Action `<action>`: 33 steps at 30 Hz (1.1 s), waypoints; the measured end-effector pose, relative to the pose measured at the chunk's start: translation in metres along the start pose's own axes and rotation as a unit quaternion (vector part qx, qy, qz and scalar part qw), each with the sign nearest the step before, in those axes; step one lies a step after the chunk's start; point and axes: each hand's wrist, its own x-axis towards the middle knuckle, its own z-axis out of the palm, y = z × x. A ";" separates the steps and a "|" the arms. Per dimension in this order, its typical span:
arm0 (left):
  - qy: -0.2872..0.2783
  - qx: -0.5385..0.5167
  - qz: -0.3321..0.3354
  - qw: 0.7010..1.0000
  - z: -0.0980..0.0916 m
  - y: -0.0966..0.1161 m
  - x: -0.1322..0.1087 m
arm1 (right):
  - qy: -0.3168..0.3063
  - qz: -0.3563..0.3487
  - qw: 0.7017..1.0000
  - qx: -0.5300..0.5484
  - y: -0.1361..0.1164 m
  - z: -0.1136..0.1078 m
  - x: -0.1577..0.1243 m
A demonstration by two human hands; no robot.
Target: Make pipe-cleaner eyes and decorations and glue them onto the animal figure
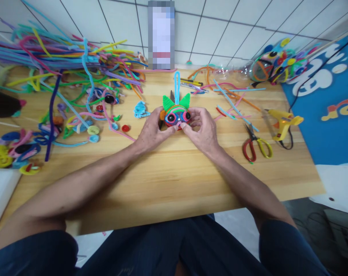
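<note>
Between my two hands is a small pipe-cleaner animal head with green pointed ears, pink-ringed black eyes and a light blue loop standing up from its top. My left hand grips its left side, thumb at the lower front. On the other side my right hand closes around it, thumb pressing near the muzzle. Both thumbs nearly meet below the eyes. The fingers behind the head are partly hidden. A coiled light blue pipe-cleaner piece lies just left of my left hand.
Scissors and a yellow glue gun lie at right, near loose pipe-cleaner strips. A large pipe-cleaner bundle and coiled pieces fill the left. A blurred upright phone-like panel stands against the tiled wall.
</note>
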 end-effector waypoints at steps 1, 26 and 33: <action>-0.001 0.000 0.000 1.000 0.000 0.000 0.000 | -0.001 0.003 1.000 0.000 -0.001 0.000 0.000; -0.015 -0.026 -0.015 0.999 -0.003 0.004 0.000 | -0.004 0.020 0.999 0.039 0.004 0.001 0.000; -0.013 -0.025 -0.006 1.000 -0.003 0.004 0.000 | 0.000 0.019 0.999 0.043 0.004 0.002 0.001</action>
